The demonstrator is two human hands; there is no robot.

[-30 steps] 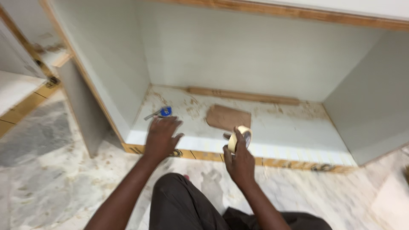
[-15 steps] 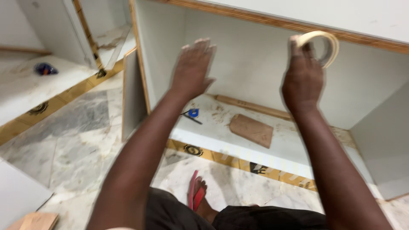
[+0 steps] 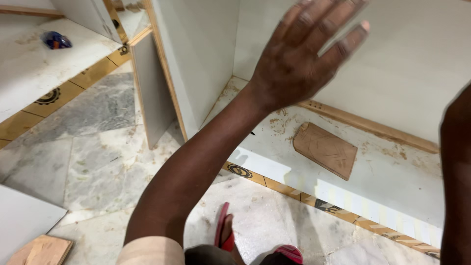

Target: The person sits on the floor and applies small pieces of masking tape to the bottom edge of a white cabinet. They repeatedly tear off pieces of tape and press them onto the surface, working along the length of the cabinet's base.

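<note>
— What's nearest you, from where you stand?

— A red sandal [image 3: 223,233] on the marble floor [image 3: 98,162], right under the person. Off to the left lie a plywood offcut [image 3: 41,250] and the corner of a white board [image 3: 24,221].

— And the hands?

— The left hand [image 3: 304,54] is lifted into the open cabinet [image 3: 392,191], palm towards the white back panel [image 3: 412,73], fingers spread wide and gripping nothing. It's blurred, so I can't tell whether it touches the panel. Of the right side only the forearm [image 3: 456,172] shows at the edge. The hand itself is out of sight, so I can't say what it's doing.

— So what stage would you call this?

— A reach up against the back panel, I'd judge, with nothing gripped. Anything further there would call for a flat, steady palm. Taking something off the cabinet's bottom board would mean bringing the hand well down.

— What's inside the cabinet?

— A flat wood piece [image 3: 326,149] lying on the bottom board below the raised hand, well apart from it. There's sawdust scattered around, and a wooden strip [image 3: 373,125] runs along the foot of the back panel.

— Anything farther off?

— Past the divider panel [image 3: 149,88], the neighbouring unit [image 3: 29,83] has one small blue wrapped object [image 3: 56,40] on its white surface.
</note>
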